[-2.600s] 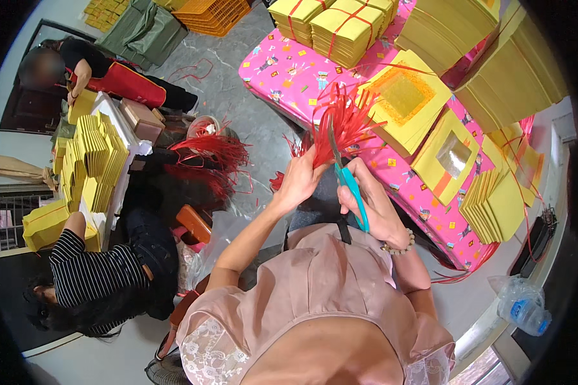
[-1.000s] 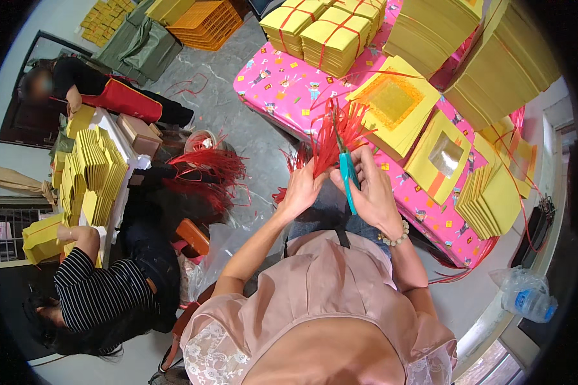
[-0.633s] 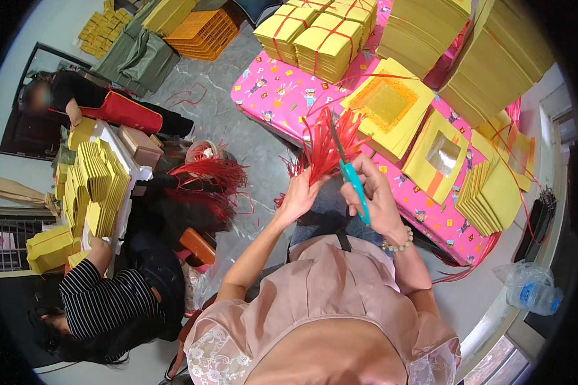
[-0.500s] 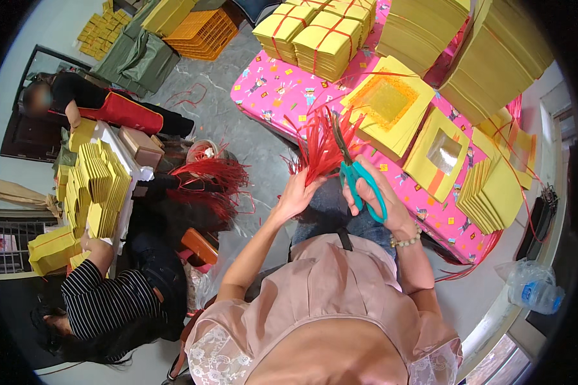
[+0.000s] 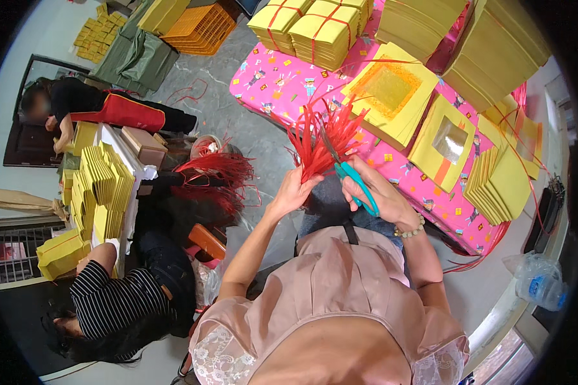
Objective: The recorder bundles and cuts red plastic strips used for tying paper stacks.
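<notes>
A bunch of thin red plastic strips [image 5: 313, 138] fans upward out of my left hand [image 5: 297, 191], whose fingers close round its lower end. My right hand [image 5: 377, 192] grips the teal handles of a pair of scissors [image 5: 359, 186]. The dark blades point up and left, lying among or against the strips; I cannot tell whether they are parted. Just beyond the hands, yellow paper stacks with windowed tops, one with an orange-bordered panel [image 5: 392, 86], rest on the pink patterned cloth [image 5: 276, 83].
Tied yellow paper bundles [image 5: 324, 42] and tall stacks [image 5: 501, 54] stand farther back on the table. Red strips [image 5: 215, 170] hang at the left by a table of yellow packets [image 5: 106, 186], where two people work. An orange crate [image 5: 202, 29] lies behind; a plastic bottle [image 5: 539, 285] is at right.
My right hand and the scissors have shifted slightly, and the handles look closer together. The red strips stand more upright and spread. The whole view has shifted a little.
</notes>
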{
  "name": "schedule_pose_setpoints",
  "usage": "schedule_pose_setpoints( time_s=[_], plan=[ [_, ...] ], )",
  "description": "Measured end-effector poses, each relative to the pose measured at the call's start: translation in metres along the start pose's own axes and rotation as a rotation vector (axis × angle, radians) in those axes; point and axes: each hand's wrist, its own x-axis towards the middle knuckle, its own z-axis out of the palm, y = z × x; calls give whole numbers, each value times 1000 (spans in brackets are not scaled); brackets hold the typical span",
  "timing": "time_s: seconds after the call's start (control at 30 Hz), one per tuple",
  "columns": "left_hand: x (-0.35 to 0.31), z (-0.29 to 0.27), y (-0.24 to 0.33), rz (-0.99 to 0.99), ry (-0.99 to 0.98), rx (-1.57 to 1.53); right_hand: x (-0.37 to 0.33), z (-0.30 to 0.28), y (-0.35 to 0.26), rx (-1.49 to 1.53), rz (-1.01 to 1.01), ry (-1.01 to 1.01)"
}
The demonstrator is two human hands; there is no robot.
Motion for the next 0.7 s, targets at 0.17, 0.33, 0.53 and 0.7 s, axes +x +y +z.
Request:
schedule_pose_setpoints(
  time_s=[0.17,0.33,0.53,0.7],
  plan=[
    [1,-4,-1,-31,4,40,-6,-1,-5,-48,-9,-65],
    [0,-8,-3,-40,-62,0,-8,-3,-9,67,2,-54],
    [-2,-11,-5,20,-97,-22,-5,-4,-6,89,81,-72],
    [-3,-13,-5,9,-123,39,-1,-7,-5,63,71,-105]
  ],
)
